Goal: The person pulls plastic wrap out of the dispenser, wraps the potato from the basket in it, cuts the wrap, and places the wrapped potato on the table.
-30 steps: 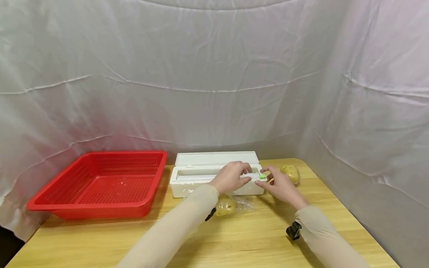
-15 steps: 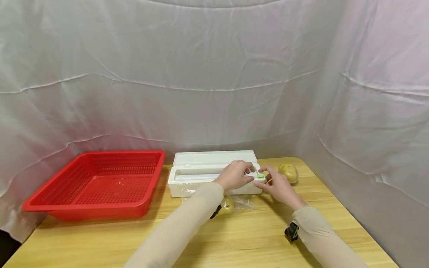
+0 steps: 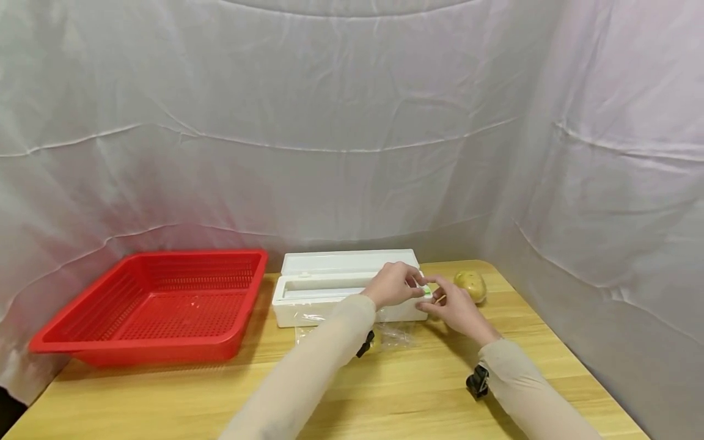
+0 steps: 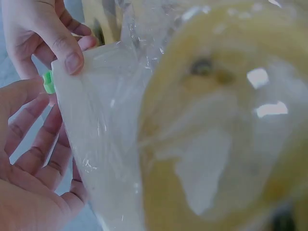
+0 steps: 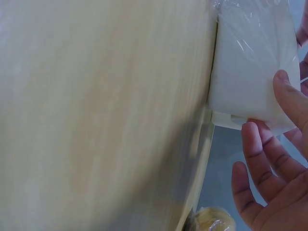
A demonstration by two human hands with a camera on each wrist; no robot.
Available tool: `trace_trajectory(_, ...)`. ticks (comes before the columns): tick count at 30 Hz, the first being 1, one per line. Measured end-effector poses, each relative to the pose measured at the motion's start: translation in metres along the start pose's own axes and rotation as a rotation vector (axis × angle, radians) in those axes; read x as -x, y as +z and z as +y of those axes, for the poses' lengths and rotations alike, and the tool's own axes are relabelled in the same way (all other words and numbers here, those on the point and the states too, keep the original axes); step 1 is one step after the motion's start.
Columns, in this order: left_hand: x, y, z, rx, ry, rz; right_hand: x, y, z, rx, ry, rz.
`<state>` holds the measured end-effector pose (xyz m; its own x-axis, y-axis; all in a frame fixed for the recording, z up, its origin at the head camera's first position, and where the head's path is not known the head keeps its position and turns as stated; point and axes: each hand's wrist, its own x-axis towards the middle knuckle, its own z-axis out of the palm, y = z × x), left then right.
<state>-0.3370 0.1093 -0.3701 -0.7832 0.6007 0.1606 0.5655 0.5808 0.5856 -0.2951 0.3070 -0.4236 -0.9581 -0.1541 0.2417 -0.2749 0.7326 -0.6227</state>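
In the head view, a white cling film dispenser (image 3: 308, 314) lies with its lid raised. My left hand (image 3: 393, 284) is at its right end, thumb and index fingertips at the green slide cutter (image 4: 48, 82). My right hand (image 3: 453, 308) grips the same end, thumb on the front wall and fingers round the corner. Clear cling film (image 4: 98, 120) hangs over the dispenser's front. A film-wrapped potato (image 4: 192, 163) fills much of the left wrist view; my left forearm mostly hides it in the head view.
A red plastic basket (image 3: 231, 345) stands on the left of the wooden table (image 3: 418, 391). Another wrapped potato (image 3: 471, 286) lies past my right hand near the table's right edge. A grey curtain (image 3: 330, 183) hangs behind and at the sides.
My left hand has moved right to the green slide cutter. Its forearm now covers most of the front potato. My right hand keeps its place at the dispenser's end.
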Motion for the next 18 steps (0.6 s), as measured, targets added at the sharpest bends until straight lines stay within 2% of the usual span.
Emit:
trace_trajectory(12, -0.0078, 0.0035, -0.007, 0.093, -0.065, 0.004, -0.0017, -0.0007, 0.002, -0.016, 0.001, -0.003)
trace_trajectory(18, -0.0085, 0.0054, -0.0071, 0.106, -0.061, 0.003, -0.0018, -0.0005, 0.0032, -0.033, -0.004, -0.002)
